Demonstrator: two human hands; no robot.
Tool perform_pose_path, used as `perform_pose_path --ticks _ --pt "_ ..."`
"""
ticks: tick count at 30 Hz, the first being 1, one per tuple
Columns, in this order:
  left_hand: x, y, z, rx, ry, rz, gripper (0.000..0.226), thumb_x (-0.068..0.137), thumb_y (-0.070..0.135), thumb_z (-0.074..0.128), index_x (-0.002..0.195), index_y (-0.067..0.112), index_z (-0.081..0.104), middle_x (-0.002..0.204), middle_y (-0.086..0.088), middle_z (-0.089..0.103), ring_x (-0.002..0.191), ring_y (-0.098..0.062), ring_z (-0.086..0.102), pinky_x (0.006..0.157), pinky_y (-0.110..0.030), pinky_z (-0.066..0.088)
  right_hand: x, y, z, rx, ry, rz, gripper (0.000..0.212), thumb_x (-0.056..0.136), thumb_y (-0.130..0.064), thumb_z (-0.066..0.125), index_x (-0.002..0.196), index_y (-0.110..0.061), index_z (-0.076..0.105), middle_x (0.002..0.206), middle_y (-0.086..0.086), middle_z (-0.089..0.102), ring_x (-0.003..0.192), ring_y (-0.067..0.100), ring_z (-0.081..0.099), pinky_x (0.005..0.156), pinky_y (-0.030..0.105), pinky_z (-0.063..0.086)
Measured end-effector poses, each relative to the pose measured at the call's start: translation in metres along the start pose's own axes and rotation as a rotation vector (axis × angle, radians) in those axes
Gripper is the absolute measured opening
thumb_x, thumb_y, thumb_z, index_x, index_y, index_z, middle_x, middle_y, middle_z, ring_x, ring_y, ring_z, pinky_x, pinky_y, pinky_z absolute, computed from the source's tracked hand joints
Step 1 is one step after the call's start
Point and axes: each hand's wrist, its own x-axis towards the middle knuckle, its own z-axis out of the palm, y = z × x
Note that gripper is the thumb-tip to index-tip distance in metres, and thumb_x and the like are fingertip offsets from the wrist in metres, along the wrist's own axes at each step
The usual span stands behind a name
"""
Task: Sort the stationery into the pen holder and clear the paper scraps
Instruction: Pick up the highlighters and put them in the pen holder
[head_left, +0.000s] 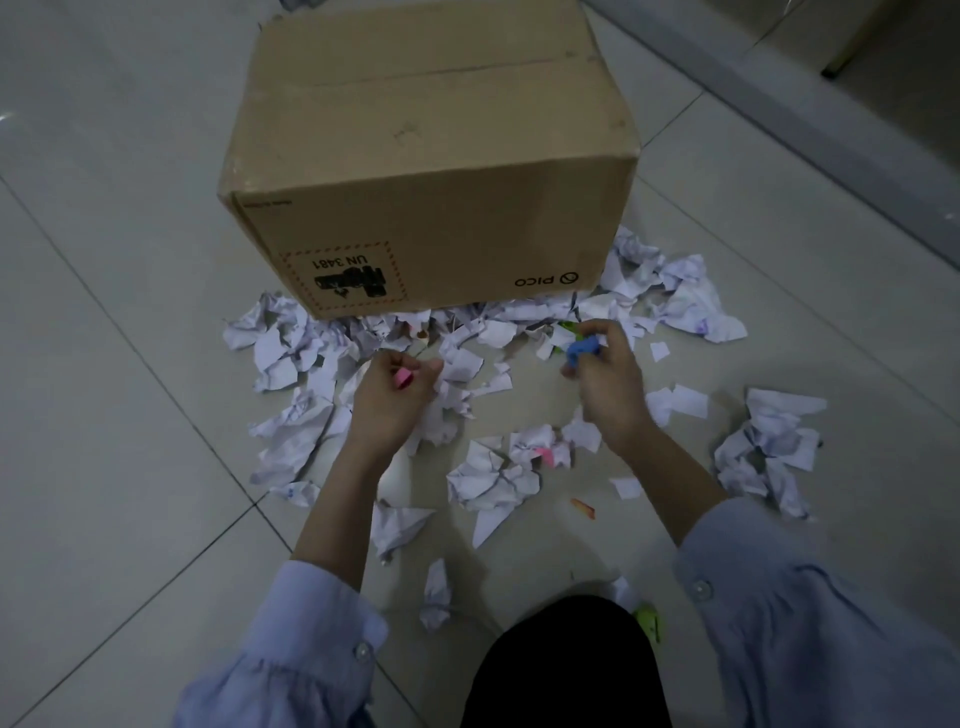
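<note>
Crumpled white paper scraps (493, 478) lie strewn over the tiled floor in front of a closed cardboard box (436, 171). My left hand (387, 397) hovers over the scraps and pinches a small pink item (403, 378). My right hand (605, 374) grips a small blue item (581, 348) just above the scraps near the box's lower right corner. A green item (567, 327) peeks out beside that hand. No pen holder shows in this view.
Another green object (649, 623) lies on the floor beside my dark-clad knee (561, 665). A pink scrap (543, 453) sits among the papers and a small orange piece (583, 508) lies alone. A grey baseboard (831, 135) runs at the upper right.
</note>
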Motion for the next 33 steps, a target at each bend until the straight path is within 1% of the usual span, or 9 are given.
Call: perform_pose_path --ticks 4,8,11,15,19,22,28,30,33 --pt "0.011 0.002 0.005 0.044 0.159 0.018 0.025 0.096 0.03 0.048 0.103 0.015 0.066 0.084 -0.007 0.07 0.074 -0.015 0.068 0.068 -0.03 0.055 0.012 0.002 -0.015 0.061 0.045 0.169 0.017 0.083 -0.018 0.05 0.067 -0.017 0.053 0.067 0.007 0.045 0.047 0.017 0.03 0.047 0.024 0.025" --pt "0.026 0.003 0.015 0.246 0.337 0.091 0.035 0.098 0.017 0.039 0.124 0.012 0.061 0.099 -0.018 0.069 0.079 -0.03 0.062 0.061 -0.029 0.044 0.016 0.002 -0.013 -0.233 0.114 0.004 0.027 0.089 -0.026 0.058 0.072 -0.005 0.062 0.069 0.01 0.057 0.059 0.02 0.048 0.059 0.026 0.037" --pt "0.03 0.006 0.021 0.289 0.417 0.071 0.029 0.094 0.017 0.045 0.11 0.015 0.069 0.092 -0.015 0.071 0.081 -0.031 0.064 0.055 -0.023 0.033 0.021 0.0 -0.008 -0.407 0.125 -0.079 0.013 0.089 -0.027 0.06 0.093 -0.016 0.066 0.087 0.006 0.064 0.077 0.021 0.057 0.066 0.026 0.041" --pt "0.037 0.01 0.031 0.243 0.434 0.013 0.026 0.086 0.029 0.058 0.068 0.01 0.06 0.057 -0.006 0.054 0.063 -0.029 0.056 0.042 -0.018 0.023 0.024 -0.006 0.001 -0.506 0.164 -0.147 0.035 0.084 -0.028 0.067 0.118 -0.02 0.065 0.111 0.008 0.066 0.102 0.027 0.06 0.075 0.027 0.043" --pt "0.041 0.012 0.043 0.178 0.438 0.027 0.038 0.084 0.04 0.06 0.064 0.007 0.058 0.05 0.001 0.049 0.054 -0.02 0.05 0.043 -0.02 0.023 0.024 -0.008 0.008 -0.543 0.048 -0.13 0.056 0.074 -0.044 0.077 0.121 -0.017 0.064 0.116 0.008 0.065 0.105 0.027 0.061 0.082 0.033 0.052" --pt "0.042 0.011 0.05 0.114 0.445 0.054 0.039 0.087 0.037 0.059 0.062 0.006 0.056 0.053 -0.003 0.052 0.054 -0.021 0.049 0.044 -0.021 0.024 0.019 -0.004 0.009 -0.618 0.057 -0.19 0.036 0.08 -0.038 0.072 0.11 -0.02 0.068 0.108 0.009 0.066 0.099 0.027 0.062 0.078 0.034 0.053" --pt "0.04 0.009 0.053 0.15 0.405 0.045 0.034 0.088 0.032 0.059 0.062 0.012 0.053 0.049 0.007 0.045 0.047 -0.002 0.04 0.043 -0.019 0.022 0.009 0.004 0.01 -0.404 0.046 -0.178 0.008 0.079 -0.019 0.068 0.084 -0.014 0.064 0.087 0.001 0.064 0.08 0.017 0.058 0.07 0.028 0.05" --pt "0.035 0.006 0.053 0.115 0.337 0.037 0.027 0.083 0.029 0.062 0.063 0.012 0.056 0.053 0.005 0.052 0.049 -0.004 0.046 0.045 -0.015 0.026 0.005 0.005 0.008 -0.256 -0.01 -0.129 0.012 0.081 -0.015 0.064 0.075 -0.014 0.054 0.071 -0.003 0.053 0.063 0.011 0.048 0.056 0.016 0.04" --pt "0.025 -0.002 0.05 0.073 0.234 0.033 0.029 0.079 0.027 0.061 0.056 0.012 0.054 0.053 0.001 0.059 0.052 -0.012 0.055 0.05 -0.02 0.038 -0.001 0.007 -0.003 0.113 -0.162 0.038 0.033 0.089 -0.006 0.048 0.06 -0.021 0.04 0.062 0.007 0.04 0.046 0.016 0.037 0.04 0.022 0.028"
